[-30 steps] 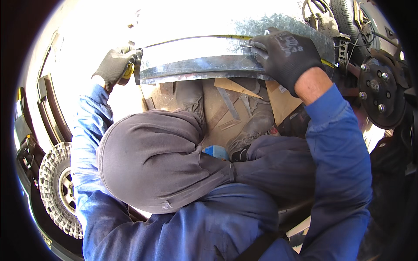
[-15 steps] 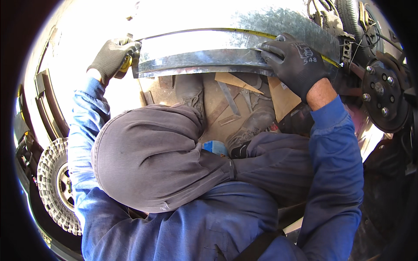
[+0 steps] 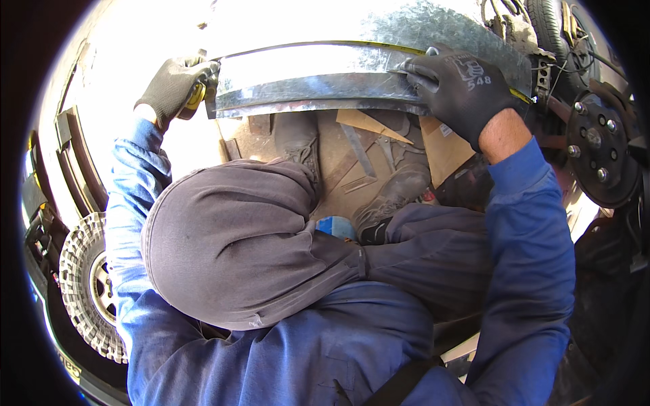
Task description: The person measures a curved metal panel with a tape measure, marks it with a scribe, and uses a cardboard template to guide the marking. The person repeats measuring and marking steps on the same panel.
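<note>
A long, bent strip of shiny sheet metal (image 3: 298,93) lies across in front of me above my knees. My left hand (image 3: 169,88), in a dark glove, is closed at the strip's left end around a yellow-and-black tape measure (image 3: 196,97). Its yellow blade (image 3: 399,47) runs along the far side of the strip to the right, passing behind my right hand. My right hand (image 3: 467,88), also gloved, rests over the strip's right part. Its thumb and fingers are drawn together near the metal surface; what they pinch, if anything, is too small to make out.
A wheel hub with studs (image 3: 602,145) is close to my right forearm. An off-road wheel (image 3: 88,291) stands at the left. Cardboard pieces (image 3: 443,149), a metal strip (image 3: 357,150) and a blue object (image 3: 335,227) lie on the ground by my boots (image 3: 399,186).
My right hand has shifted slightly up and to the right, its fingers closer together over the strip. The strip's near edge has risen a little. My left hand stays with the tape measure.
</note>
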The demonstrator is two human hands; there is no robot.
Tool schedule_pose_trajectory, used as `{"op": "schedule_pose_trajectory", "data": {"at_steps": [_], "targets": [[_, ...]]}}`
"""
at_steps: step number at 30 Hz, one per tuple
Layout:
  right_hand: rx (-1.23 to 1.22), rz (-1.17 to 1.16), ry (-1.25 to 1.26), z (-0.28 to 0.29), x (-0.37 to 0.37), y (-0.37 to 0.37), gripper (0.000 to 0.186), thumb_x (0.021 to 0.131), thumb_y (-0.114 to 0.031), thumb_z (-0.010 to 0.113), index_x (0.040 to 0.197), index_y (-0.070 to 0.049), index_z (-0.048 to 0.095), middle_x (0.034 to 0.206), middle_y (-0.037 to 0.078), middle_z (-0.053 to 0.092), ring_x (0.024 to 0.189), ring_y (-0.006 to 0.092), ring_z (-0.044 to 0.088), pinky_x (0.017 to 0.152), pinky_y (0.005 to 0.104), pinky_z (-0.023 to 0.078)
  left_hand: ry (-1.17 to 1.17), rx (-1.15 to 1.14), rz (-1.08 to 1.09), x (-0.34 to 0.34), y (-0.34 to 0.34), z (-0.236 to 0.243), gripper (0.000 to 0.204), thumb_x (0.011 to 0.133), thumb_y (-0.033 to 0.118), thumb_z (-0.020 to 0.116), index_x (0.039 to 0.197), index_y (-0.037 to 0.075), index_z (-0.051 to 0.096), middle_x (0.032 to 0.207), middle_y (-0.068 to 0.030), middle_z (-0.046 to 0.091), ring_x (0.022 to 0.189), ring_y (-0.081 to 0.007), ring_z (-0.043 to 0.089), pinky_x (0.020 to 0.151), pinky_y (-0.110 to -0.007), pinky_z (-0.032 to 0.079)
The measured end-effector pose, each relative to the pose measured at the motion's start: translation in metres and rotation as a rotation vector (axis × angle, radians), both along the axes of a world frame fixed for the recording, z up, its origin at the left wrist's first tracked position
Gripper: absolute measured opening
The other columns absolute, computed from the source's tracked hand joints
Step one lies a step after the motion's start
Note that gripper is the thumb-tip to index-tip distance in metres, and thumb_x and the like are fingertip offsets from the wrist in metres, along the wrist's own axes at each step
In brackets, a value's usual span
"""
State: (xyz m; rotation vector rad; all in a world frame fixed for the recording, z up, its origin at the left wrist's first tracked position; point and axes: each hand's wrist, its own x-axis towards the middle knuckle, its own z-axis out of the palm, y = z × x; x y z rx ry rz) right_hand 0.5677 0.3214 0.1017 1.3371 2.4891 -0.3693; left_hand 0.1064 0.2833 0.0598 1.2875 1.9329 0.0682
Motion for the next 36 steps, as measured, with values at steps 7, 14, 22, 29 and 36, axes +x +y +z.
{"op": "schedule_pose_trajectory", "data": {"at_steps": [7,14,22,29,36], "targets": [[0.003,0.367,-0.511,0.027,-0.076,0.045,0.025,0.101,-0.022,0.069,0.123,-0.018,0.079,0.116,0.01,0.082,0.112,0.0319,0.078,0.101,0.0462,0.061,0.034,-0.093,0.016,0.001,0.007,0.001,0.034,0.113,0.036,0.065,0.115,0.005,0.078,0.092,-0.0079,0.077,0.082,-0.0155,0.077,0.078,-0.033,0.064],[0.023,0.482,-0.579,0.03,-0.11,0.065,0.025,0.102,-0.024,0.069,0.124,-0.017,0.079,0.112,0.011,0.081,0.109,0.0337,0.078,0.099,0.047,0.061,0.05,-0.106,0.012,-0.001,0.01,-0.002,0.038,0.114,0.037,0.063,0.119,0.002,0.077,0.094,-0.0105,0.078,0.083,-0.0178,0.078,0.079,-0.035,0.064],[0.018,0.025,0.245,0.038,-0.004,-0.012,0.029,0.108,-0.033,0.064,0.117,-0.009,0.078,0.11,0.017,0.08,0.107,0.0383,0.077,0.098,0.052,0.06,0.113,-0.039,-0.159,-0.004,0.012,-0.007,0.043,0.111,0.038,0.065,0.122,-0.001,0.077,0.099,-0.014,0.08,0.087,-0.019,0.077,0.084,-0.036,0.063],[-0.498,-0.51,0.057,-0.018,0.066,-0.101,0.038,0.097,-0.04,0.082,0.11,-0.004,0.077,0.098,0.016,0.078,0.089,0.0294,0.074,0.083,0.0408,0.057,0.513,0.124,-0.316,0.049,0.005,0.037,0.049,0.107,0.034,0.069,0.138,-0.004,0.071,0.116,-0.0253,0.082,0.101,-0.035,0.082,0.096,-0.044,0.063],[-0.41,-0.867,0.39,-0.067,0.07,-0.097,0.054,0.096,-0.05,0.086,0.105,0.002,0.077,0.085,0.01,0.074,0.079,0.0174,0.068,0.079,0.0394,0.055,0.438,0.098,-0.274,0.07,0.021,0.031,0.05,0.099,0.041,0.082,0.115,-0.007,0.079,0.097,-0.0251,0.082,0.085,-0.0326,0.078,0.08,-0.046,0.061]]}}
